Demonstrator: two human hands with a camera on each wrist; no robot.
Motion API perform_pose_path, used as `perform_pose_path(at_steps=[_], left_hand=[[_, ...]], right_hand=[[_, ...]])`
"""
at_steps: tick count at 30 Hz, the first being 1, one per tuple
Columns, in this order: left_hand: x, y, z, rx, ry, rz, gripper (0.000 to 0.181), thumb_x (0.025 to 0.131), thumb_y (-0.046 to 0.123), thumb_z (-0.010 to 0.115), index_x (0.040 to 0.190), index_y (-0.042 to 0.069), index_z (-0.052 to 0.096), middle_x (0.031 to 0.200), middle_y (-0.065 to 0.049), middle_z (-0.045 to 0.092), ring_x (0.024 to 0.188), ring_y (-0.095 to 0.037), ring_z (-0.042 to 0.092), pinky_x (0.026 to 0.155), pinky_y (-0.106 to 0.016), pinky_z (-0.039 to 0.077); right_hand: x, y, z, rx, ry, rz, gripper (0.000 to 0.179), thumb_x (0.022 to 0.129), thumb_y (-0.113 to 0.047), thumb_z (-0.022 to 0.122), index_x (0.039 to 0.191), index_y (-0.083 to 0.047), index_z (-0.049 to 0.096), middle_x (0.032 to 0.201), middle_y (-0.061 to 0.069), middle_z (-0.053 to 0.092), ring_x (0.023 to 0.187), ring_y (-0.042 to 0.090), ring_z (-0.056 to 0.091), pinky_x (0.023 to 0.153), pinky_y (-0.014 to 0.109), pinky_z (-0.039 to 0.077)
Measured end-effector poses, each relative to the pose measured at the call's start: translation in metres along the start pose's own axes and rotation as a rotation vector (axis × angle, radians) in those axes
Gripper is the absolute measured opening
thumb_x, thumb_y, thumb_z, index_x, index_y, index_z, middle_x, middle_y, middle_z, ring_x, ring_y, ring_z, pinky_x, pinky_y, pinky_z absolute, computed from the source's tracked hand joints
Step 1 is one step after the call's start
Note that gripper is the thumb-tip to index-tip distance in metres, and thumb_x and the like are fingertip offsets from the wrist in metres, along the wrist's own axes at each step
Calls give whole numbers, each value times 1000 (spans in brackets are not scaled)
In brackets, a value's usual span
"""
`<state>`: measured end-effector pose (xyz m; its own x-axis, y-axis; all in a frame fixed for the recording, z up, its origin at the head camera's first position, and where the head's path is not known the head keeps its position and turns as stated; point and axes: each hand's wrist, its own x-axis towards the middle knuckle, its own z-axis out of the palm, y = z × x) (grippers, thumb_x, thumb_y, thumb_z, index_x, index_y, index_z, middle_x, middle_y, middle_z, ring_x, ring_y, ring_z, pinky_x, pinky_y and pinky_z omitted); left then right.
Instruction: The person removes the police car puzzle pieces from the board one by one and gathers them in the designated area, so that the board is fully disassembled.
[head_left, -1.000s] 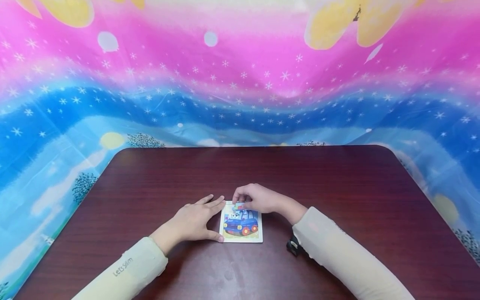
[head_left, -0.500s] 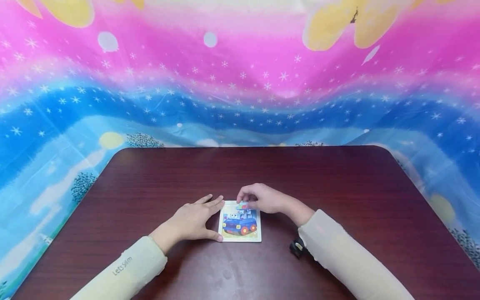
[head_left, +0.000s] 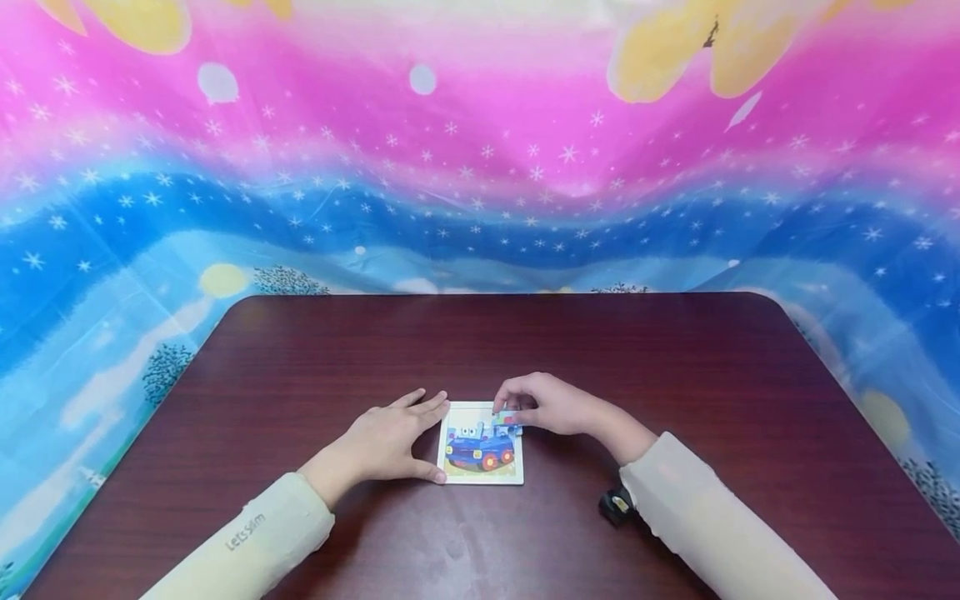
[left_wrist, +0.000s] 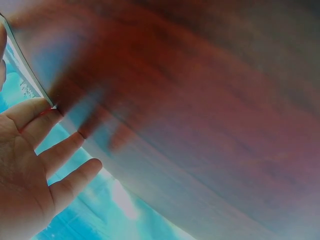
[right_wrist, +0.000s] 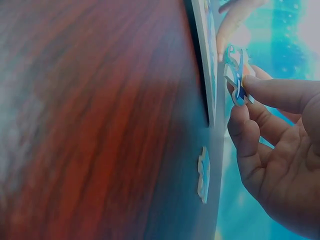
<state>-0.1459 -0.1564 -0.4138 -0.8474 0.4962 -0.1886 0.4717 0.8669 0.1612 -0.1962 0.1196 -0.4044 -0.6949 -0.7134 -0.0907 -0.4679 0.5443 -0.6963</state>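
White-framed, the car jigsaw (head_left: 480, 454) is apparently steadied by the spread left hand (head_left: 390, 442) while the right hand (head_left: 555, 405) pinches a puzzle piece (right_wrist: 239, 72) near its far-right corner.

an indoor nook — wood-grained table (head_left: 375, 350), snowflake-patterned backdrop cloth (head_left: 480, 183)
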Motion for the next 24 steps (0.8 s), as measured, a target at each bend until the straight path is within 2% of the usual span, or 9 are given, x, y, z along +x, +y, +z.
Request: perform_pose_path(at_steps=[9, 24], left_hand=[[0, 0, -2, -3, -6, -7, 102, 71, 70, 76, 154, 22, 39, 162, 8, 34, 151, -25, 31, 99, -60, 46], [-1, -1, -1, -5, -10, -5, 102, 72, 70, 75, 154, 22, 39, 162, 8, 33, 151, -25, 30, 101, -62, 45]], right_hand=[[-14, 9, -15, 66, 41, 22, 15, 93, -8, 68, 108, -12, 70, 93, -1, 68, 80, 14, 57, 70, 27, 51], [-35, 31, -33, 43, 114, 38, 18, 94, -6, 65, 109, -14, 71, 96, -2, 70, 85, 14, 58, 71, 27, 50]])
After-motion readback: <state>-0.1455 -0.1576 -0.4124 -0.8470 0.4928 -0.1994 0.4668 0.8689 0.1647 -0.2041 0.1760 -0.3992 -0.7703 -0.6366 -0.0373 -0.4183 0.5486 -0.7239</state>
